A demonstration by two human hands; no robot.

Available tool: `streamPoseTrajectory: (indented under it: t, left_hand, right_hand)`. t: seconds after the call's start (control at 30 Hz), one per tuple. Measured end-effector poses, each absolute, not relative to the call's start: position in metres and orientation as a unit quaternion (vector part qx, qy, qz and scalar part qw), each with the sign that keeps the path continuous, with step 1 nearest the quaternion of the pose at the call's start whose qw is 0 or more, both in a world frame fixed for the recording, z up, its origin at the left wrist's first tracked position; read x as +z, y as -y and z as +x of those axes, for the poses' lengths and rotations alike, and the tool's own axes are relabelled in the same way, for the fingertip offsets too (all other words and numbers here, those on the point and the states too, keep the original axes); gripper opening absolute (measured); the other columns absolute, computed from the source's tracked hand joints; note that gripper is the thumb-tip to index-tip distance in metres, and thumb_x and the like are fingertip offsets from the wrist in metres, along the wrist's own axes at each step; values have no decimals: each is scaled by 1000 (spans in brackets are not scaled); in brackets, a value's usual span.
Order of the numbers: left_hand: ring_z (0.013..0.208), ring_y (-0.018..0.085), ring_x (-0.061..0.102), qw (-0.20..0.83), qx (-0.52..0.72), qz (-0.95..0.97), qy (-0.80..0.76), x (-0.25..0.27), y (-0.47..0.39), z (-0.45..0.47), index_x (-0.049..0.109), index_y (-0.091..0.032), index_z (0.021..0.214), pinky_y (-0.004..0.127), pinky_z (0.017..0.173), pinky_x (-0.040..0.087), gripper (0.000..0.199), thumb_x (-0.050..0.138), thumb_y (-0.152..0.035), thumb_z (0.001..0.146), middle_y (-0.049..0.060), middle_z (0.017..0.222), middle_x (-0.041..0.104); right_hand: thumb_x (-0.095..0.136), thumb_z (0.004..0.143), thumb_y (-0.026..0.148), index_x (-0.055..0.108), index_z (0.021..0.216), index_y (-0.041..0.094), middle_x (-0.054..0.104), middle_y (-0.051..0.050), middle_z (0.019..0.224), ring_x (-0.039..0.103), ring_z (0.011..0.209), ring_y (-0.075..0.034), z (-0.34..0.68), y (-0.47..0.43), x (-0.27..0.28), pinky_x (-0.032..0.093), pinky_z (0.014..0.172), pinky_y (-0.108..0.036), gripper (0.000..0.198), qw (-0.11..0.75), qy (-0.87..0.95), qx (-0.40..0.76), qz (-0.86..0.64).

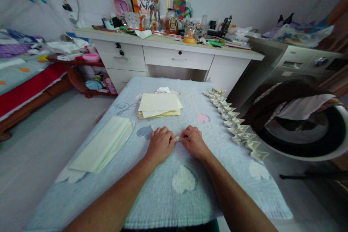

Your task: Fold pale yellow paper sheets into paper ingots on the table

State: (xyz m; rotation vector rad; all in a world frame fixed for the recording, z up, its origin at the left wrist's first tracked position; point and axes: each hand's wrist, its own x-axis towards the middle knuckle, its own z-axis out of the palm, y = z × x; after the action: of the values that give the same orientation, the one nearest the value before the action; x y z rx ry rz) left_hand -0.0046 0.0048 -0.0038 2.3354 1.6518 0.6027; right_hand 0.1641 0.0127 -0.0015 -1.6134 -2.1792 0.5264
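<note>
My left hand (162, 144) and my right hand (194, 142) meet over the middle of the cloth-covered table, fingers pinched. Between their fingertips shows a small pale piece of folded paper (177, 139), mostly hidden by the fingers. Beyond them lies a stack of cream and yellow paper sheets (160, 102), with a crumpled white piece (163, 90) behind it. A pile of long pale green paper (103, 145) rests to the left. Along the right edge runs a row of folded paper pieces with pointed ends (231, 115), set close together.
A light blue cloth with heart shapes (152, 199) covers the table. Behind stands a white desk (163, 58) crowded with a jar (172, 21), an orange snack bag (143, 1) and small items. At right is a washing machine (296, 58) with clothes in its open door; a bed (29, 83) is at left.
</note>
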Motion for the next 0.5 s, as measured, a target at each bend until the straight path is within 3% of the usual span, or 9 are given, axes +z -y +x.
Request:
streamPoseTrajectory:
  t: [0.23,0.5]
  left_hand:
    - [90,23,50,100,195,773,-596,-6,-4,-2,61,-21,74,35,75,32,13,57,-30,83,4,87,59]
    - [94,25,49,103,204,754,-616,-7,-4,-4,64,-24,86,38,78,31,16,62,-39,80,4,93,59]
  right_hand:
    - [58,85,22,62,81,20,55,-5,91,45,90,-20,160,-12,0,28,75,-32,6,168,770,170,-592]
    - [61,81,25,57,89,20,54,-6,95,44,92,-22,158,-10,-6,29,78,-34,9,188,751,155,-614]
